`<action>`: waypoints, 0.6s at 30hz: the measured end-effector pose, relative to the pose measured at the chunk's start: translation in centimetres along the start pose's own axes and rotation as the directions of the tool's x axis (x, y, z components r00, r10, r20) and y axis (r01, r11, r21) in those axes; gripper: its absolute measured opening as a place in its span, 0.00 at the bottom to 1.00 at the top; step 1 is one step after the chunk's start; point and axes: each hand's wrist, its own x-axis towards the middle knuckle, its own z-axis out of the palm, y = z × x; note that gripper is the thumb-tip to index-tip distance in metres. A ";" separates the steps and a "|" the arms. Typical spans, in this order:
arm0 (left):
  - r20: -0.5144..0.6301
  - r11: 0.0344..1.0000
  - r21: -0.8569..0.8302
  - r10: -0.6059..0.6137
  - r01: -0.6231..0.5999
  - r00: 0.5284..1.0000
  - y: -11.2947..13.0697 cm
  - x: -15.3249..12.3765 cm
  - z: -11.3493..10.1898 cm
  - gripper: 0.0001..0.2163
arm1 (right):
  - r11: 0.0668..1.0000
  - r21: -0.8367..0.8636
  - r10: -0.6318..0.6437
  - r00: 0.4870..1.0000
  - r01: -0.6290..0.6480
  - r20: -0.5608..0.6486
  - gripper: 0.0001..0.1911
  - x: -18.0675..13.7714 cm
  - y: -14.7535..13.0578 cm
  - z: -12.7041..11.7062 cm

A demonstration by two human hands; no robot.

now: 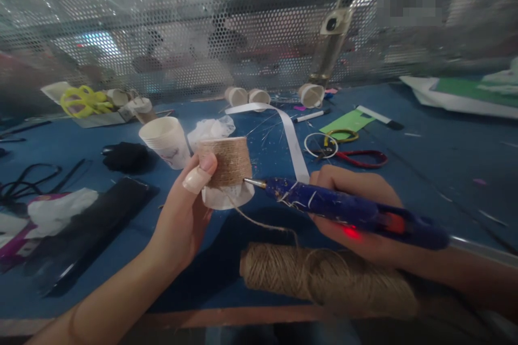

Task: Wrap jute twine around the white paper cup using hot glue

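Observation:
My left hand [186,199] is closed round a paper cup [229,197], its thumb pressing on the twine that wraps the cup's side. Most of the cup is covered in brown twine [232,161]; a white band shows at its lower end. In my right hand [360,188] is a blue glue gun [324,200], a red light glowing on it. The gun's metal tip touches or nearly touches the twine's lower right edge. From the cup a loose strand runs down to a large spool of jute twine [291,272] lying on the table below my hands.
Stacked paper cups [164,137], a crumpled clear bag [212,128] and a black bundle [125,157] stand left. Behind lie twine-wrapped cups [311,95] and a white paper strip [293,143]. Red-handled pliers [362,158] lie right, before a tall bottle [332,38] by the perforated metal screen [182,38].

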 end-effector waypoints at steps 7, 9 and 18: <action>-0.054 0.995 0.099 0.013 -0.007 0.998 -0.2 0.2 -0.5 0.08 | 1.000 -0.009 0.017 1.000 -0.017 0.001 0.13 -0.3 0.0 0.1; -0.066 0.993 0.118 0.020 -0.013 0.998 -0.2 0.2 -0.7 0.09 | 1.000 -0.005 0.014 1.000 -0.014 -0.008 0.13 -0.3 0.0 0.2; -0.029 0.992 0.123 0.010 -0.006 1.000 -0.2 0.1 -0.5 0.18 | 1.000 -0.015 0.017 0.999 -0.017 -0.028 0.14 -0.3 0.1 0.3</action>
